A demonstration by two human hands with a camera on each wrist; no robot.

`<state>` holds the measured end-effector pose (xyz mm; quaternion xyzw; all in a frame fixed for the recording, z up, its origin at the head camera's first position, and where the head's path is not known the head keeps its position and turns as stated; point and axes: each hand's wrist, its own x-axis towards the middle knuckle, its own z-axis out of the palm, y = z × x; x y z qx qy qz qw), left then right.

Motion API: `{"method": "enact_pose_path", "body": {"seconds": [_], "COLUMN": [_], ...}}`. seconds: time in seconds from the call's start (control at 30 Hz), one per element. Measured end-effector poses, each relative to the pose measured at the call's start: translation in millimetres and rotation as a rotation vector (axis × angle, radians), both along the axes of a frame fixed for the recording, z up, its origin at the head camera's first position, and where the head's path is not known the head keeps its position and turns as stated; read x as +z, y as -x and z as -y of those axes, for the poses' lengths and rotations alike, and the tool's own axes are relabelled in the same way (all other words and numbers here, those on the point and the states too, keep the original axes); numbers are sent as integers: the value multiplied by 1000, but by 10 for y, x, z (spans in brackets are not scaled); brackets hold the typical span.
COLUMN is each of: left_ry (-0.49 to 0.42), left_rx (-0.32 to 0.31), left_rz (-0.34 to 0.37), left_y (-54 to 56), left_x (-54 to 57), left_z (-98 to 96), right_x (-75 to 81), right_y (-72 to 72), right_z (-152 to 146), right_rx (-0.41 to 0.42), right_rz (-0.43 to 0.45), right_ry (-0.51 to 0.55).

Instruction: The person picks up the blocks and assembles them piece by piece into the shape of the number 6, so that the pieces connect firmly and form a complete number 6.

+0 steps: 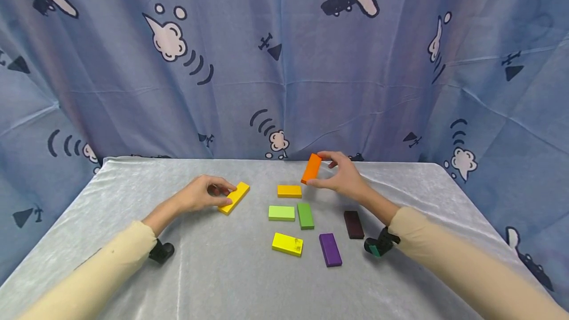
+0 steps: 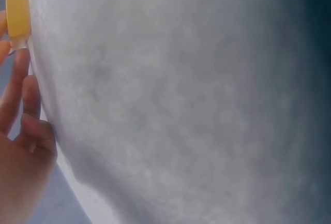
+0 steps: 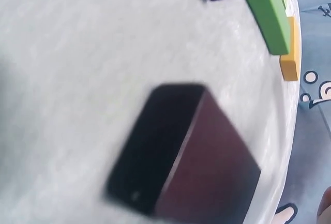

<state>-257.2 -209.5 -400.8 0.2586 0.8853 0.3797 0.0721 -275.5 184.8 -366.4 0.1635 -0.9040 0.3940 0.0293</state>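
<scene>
My left hand (image 1: 202, 195) pinches a yellow rectangular block (image 1: 234, 198) between thumb and fingers at the left of the table. In the left wrist view that block (image 2: 18, 12) shows at the upper left edge, just beyond the fingertips. Toward the back, my right hand (image 1: 342, 178) grips an orange block (image 1: 311, 168) by its two ends, thumb at the lower end and fingers at the top. The orange block stands tilted close behind an amber block (image 1: 289, 191). Only a sliver of the right hand (image 3: 325, 211) enters the right wrist view.
Between the hands lie a light green block (image 1: 281, 213), a green block (image 1: 305, 216) and a yellow block with dark marks (image 1: 287, 244). A purple block (image 1: 330, 250) and a dark brown block (image 1: 353, 224) lie nearer the right forearm. A patterned blue curtain (image 1: 231, 63) hangs behind the cloth-covered table (image 1: 213, 270).
</scene>
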Motion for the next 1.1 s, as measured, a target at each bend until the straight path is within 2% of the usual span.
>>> {"method": "enact_pose_path", "body": {"seconds": [0.4, 1.1], "left_ry": [-9, -13], "left_rx": [-16, -26], "left_rz": [-18, -26], "left_y": [-20, -20], "left_x": [11, 25], "left_z": [-4, -6], "right_x": [-18, -31], "right_y": [42, 94], "right_z": [276, 708], "right_rx": [5, 10], "right_rz": [-15, 26], "right_ry": [10, 59]}}
